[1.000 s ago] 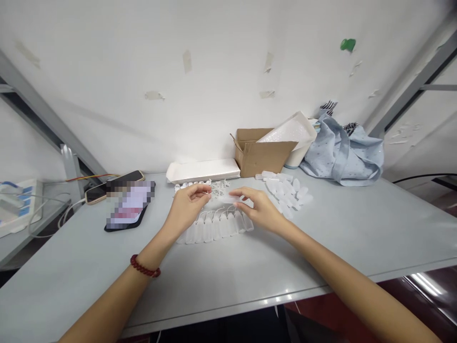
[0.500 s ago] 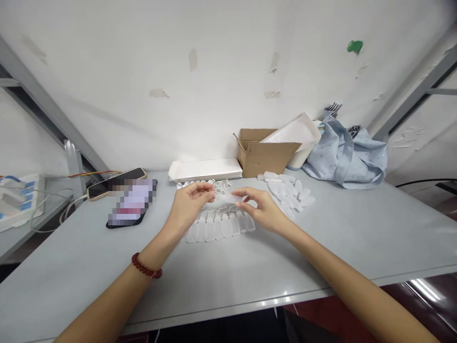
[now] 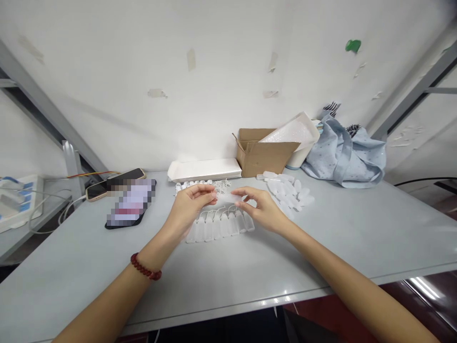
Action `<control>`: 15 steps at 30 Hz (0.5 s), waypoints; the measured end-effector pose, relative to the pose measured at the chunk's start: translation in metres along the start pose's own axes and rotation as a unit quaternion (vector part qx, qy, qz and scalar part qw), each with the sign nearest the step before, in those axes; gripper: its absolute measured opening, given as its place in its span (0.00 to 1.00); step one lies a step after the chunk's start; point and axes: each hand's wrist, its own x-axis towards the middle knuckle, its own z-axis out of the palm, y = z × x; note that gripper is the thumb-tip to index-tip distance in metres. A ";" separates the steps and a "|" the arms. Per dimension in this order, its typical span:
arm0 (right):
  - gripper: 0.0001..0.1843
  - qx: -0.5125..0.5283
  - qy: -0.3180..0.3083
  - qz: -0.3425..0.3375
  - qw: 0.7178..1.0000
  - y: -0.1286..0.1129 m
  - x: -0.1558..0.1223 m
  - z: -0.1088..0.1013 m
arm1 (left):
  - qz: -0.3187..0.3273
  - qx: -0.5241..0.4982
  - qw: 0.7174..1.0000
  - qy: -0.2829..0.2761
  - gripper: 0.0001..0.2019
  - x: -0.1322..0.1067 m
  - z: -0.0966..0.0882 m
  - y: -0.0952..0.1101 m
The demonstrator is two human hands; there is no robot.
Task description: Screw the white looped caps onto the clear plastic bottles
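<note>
My right hand [image 3: 257, 206] pinches one end of a frosted, translucent plastic sleeve [image 3: 228, 196] between thumb and fingers, level above the table. At the sleeve's other end, the fingertips of my left hand [image 3: 195, 202] are pressed together. Whatever they hold is small and mostly hidden. Just below both hands lies a row of similar frosted sleeves [image 3: 218, 227] with thin white cords at their tops. Behind my fingers are small white cord pieces [image 3: 223, 185] and a line of little white parts [image 3: 193, 183]. A loose pile of frosted sleeves [image 3: 291, 190] lies right of my right hand.
At the back are a flat white package [image 3: 205, 169], an open cardboard box [image 3: 266, 159] with bubble wrap [image 3: 294, 133] leaning in it, and a light blue cloth bag [image 3: 344, 155]. Two phones [image 3: 132, 205] and a power strip [image 3: 23, 202] are on the left.
My left fingertips have come closer to the frosted sleeve, so the gap between them has shrunk. The right hand keeps its pinch on the sleeve, nearly still.
</note>
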 end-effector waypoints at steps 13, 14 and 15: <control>0.13 0.001 0.010 -0.030 0.999 -0.001 -0.001 0.003 | 0.017 0.031 0.999 -0.028 0.13 -0.003 0.002 -0.001; 0.13 -0.001 0.012 -0.035 0.999 0.000 -0.001 0.004 | 0.020 0.033 0.999 -0.028 0.13 -0.003 0.002 -0.002; 0.13 -0.004 0.012 -0.039 0.999 0.001 -0.001 0.004 | 0.023 0.035 0.999 -0.027 0.13 -0.003 0.003 -0.003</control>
